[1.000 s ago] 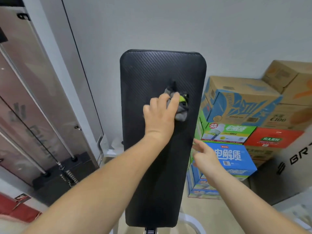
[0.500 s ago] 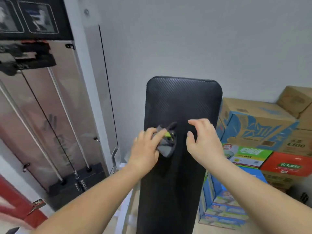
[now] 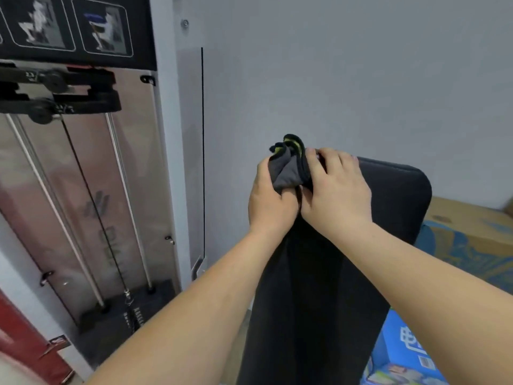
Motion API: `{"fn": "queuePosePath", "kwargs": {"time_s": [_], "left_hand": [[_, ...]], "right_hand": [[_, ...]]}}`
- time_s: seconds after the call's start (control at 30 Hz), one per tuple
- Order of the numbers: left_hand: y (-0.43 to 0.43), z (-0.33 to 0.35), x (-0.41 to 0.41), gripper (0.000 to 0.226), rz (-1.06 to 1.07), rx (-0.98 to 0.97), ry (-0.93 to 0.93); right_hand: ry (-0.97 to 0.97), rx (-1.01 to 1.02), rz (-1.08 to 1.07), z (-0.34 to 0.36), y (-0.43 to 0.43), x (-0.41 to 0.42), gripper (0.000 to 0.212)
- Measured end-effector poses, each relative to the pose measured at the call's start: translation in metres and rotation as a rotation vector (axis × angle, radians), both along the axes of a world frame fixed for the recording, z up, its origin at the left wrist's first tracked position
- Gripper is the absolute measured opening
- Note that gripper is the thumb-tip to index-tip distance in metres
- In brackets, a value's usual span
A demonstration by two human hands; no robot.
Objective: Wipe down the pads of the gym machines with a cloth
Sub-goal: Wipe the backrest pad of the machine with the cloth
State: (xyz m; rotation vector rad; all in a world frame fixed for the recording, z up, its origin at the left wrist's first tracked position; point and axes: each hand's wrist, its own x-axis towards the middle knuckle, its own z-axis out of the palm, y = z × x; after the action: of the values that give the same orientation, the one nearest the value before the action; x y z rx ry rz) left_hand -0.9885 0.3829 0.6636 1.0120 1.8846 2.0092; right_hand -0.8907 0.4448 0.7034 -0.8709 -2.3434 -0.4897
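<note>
The right hand's fingers curled over the top of a bunched grey cloth with a yellow-green trim, while the left hand gripped it from the other side, thumbs side by side. The right hand lay over the black pad, with the cloth at the pad's upper left corner. A cable machine stood to the left, and cardboard boxes to the right.

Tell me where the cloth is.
In the head view, centre frame, the cloth is bunched between the left hand and right hand, at the top end of the pad.
</note>
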Motion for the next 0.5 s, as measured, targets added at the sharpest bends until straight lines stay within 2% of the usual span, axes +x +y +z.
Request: {"fn": "queuePosePath", "kwargs": {"time_s": [0.07,0.17,0.27,0.33,0.4,0.5], "left_hand": [[-0.008,-0.02,0.002,0.056,-0.011,0.027,-0.036],[-0.028,-0.073,0.012,0.051,-0.043,-0.061,-0.111],[-0.061,-0.136,0.023,0.032,-0.046,-0.203,-0.306],[-0.078,-0.162,0.023,0.021,-0.042,-0.32,-0.419],[-0.079,-0.156,0.016,0.028,-0.035,-0.435,-0.496],[-0.054,-0.096,-0.006,0.023,-0.102,-0.373,-0.447]], "right_hand": [[-0.022,0.004,-0.013,0.0,0.0,0.0,0.07],[-0.043,-0.009,-0.044,-0.001,-0.005,-0.001,0.084],[-0.079,-0.037,-0.074,0.001,-0.013,-0.003,0.109],[-0.112,-0.036,-0.103,0.002,-0.016,-0.003,0.118],[-0.128,-0.028,-0.118,0.003,-0.02,-0.002,0.122],[-0.124,-0.022,-0.133,0.005,-0.022,-0.004,0.123]]}}
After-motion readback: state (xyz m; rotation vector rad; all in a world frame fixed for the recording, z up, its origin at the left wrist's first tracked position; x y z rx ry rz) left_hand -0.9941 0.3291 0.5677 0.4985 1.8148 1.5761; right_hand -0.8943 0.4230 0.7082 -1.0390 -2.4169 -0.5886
